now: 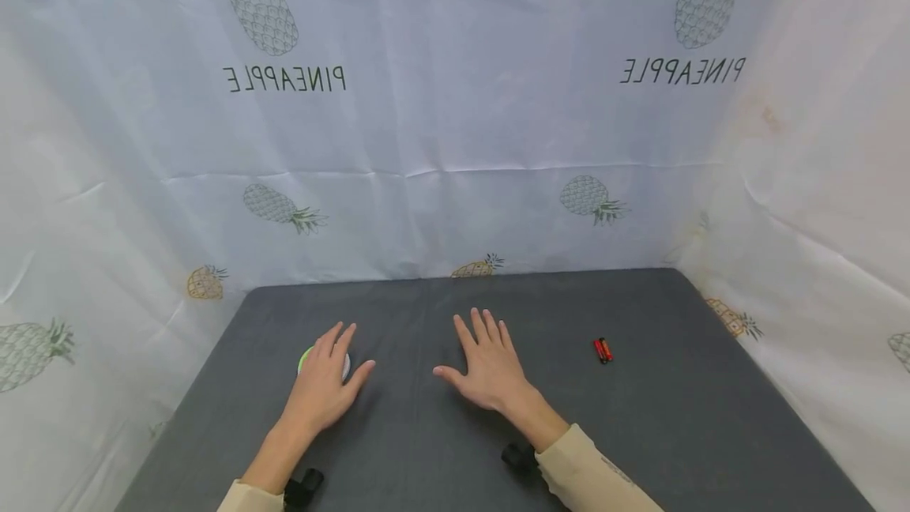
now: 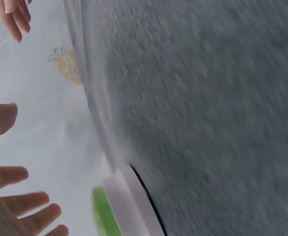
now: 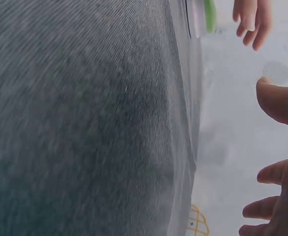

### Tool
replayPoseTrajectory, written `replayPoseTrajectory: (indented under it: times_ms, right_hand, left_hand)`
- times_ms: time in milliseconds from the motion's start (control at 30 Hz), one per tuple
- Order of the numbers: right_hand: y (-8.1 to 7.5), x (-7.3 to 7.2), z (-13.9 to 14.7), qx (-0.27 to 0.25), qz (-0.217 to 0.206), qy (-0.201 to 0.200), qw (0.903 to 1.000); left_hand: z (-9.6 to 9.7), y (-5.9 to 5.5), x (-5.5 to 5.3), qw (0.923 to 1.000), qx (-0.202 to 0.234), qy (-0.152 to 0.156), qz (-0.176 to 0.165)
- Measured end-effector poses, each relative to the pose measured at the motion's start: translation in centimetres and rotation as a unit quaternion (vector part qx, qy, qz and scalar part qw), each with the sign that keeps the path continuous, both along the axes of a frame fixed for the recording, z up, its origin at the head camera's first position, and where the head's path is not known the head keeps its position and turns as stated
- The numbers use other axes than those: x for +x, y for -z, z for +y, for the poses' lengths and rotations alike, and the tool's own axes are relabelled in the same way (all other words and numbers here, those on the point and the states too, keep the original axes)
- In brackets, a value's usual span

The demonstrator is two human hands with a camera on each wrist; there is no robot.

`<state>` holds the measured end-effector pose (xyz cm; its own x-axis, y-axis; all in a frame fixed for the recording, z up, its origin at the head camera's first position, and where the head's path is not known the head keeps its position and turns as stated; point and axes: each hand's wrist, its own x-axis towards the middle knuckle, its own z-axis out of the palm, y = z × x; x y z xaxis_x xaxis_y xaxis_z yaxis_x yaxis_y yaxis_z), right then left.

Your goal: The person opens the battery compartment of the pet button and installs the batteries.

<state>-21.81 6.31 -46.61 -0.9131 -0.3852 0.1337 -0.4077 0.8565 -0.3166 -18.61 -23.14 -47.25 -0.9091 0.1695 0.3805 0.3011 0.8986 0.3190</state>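
Note:
My left hand [image 1: 321, 387] hovers over the left part of the dark table with its fingers spread. Beneath it, partly hidden, is a round white object with a green top [image 2: 134, 204]; in the left wrist view the fingers are apart from it. My right hand [image 1: 490, 370] hangs over the middle of the table, fingers straight and spread, holding nothing. Off to its right lie two small red and black cylinders that look like batteries [image 1: 603, 351], side by side and untouched.
The dark grey table [image 1: 419, 449] fills the lower view. White pineapple-print cloth [image 1: 455, 117] hangs behind it and along both sides. A small black device [image 1: 519, 457] is worn at the right wrist, another [image 1: 304, 488] at the left.

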Motion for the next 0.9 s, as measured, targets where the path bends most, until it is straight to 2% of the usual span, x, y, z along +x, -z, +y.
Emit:
replayPoseTrajectory:
  times_ms: [233,467,700,900]
  right_hand:
    - [-0.2,-0.3,-1.1,-0.012,-0.003,-0.018,0.9998]
    - [-0.3,-0.4,-2.6,-0.053,-0.013,-0.037,0.9978]
    - [-0.3,-0.6,-4.0,-0.078,-0.024,-0.048,0.9955]
    - [-0.4,-0.8,-5.2,-0.083,-0.025,-0.057,0.9946]
  left_hand:
    - [-1.5,0.1,0.0,0.9994,0.023,0.005,0.025]
    - [-3.2,0.3,0.1,0.9986,0.034,-0.004,0.04]
    - [-5.0,0.1,0.2,0.9987,0.038,-0.011,0.031]
    - [-6.2,0.2,0.3,0.9991,0.041,-0.013,0.004]
